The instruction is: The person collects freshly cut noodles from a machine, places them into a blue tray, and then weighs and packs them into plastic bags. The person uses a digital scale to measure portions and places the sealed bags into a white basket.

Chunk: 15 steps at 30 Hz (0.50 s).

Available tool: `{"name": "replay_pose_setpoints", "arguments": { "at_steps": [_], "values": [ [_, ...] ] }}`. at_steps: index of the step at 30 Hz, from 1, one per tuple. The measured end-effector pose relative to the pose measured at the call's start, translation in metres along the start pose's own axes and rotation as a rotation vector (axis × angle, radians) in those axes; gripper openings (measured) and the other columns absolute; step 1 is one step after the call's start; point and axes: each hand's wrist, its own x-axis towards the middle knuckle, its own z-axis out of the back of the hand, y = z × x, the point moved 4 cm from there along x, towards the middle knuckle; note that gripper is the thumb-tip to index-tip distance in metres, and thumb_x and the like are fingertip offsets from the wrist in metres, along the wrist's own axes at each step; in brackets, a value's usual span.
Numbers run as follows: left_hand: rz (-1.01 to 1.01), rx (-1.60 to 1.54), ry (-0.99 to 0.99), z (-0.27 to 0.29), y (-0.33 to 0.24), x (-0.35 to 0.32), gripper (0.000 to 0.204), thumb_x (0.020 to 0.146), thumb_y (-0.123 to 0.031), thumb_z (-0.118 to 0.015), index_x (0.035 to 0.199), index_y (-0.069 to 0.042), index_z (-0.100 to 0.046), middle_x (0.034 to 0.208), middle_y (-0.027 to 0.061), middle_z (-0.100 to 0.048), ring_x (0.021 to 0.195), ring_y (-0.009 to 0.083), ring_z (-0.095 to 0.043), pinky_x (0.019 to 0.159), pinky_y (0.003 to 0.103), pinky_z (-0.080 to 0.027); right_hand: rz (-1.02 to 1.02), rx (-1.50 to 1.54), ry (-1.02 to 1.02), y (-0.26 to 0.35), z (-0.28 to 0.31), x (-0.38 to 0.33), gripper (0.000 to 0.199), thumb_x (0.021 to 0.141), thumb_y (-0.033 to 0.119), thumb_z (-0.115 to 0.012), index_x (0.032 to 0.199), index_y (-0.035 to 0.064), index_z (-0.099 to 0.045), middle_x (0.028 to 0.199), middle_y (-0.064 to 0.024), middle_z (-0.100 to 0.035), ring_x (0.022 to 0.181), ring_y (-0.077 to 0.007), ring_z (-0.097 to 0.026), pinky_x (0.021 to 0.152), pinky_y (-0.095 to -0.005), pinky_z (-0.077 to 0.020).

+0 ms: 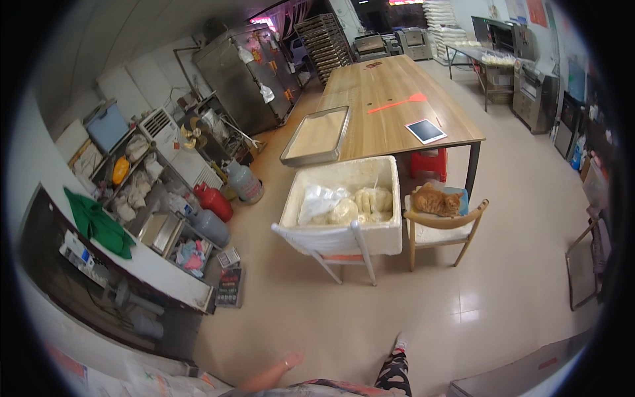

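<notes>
At the lower edge of my view, my left hand (289, 361) hangs loose over the glossy beige tiled floor (423, 311), fingers lightly spread and holding nothing; I cannot see my right hand. Nearest ahead, a white foam box (387, 241) sits on a white chair (324, 248), holding pale dough lumps (360, 206) and clear plastic. Beside it, an orange cat (436, 200) lies on a wooden chair (444, 231) by the long wooden table (390, 116).
</notes>
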Motion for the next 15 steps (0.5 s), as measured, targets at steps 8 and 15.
{"name": "replay_pose_setpoints", "arguments": {
  "at_steps": [8, 15],
  "values": [
    [0.024, 0.480, 0.358, 0.068, -0.008, 0.039, 0.035, 0.095, -0.038, -0.049, 0.105, -0.010, -0.067, 0.108, 0.0126, -0.069, 0.098, 0.0294, -0.065, 0.084, 0.041, -0.051, 0.414, 0.130, -0.028, 0.313, 0.008, 0.109, 0.009, 0.085, -0.005, -0.055, 0.090, -0.0039, -0.062, 0.072, -0.0129, -0.064, 0.057, -0.0220, -0.063, 0.049, -0.0330, -0.0530],
    [0.123, -0.047, 0.290, 0.092, -0.015, 0.170, 0.039, 0.095, -0.037, -0.051, 0.117, -0.010, -0.067, 0.112, 0.0121, -0.069, 0.100, 0.0258, -0.063, 0.092, 0.034, -0.048, 0.506, 0.292, -0.102, 0.441, 0.012, 0.088, 0.012, 0.088, -0.003, -0.050, 0.091, -0.0048, -0.061, 0.073, -0.0116, -0.065, 0.058, -0.0195, -0.063, 0.052, -0.0295, -0.0535]
  ]
}}
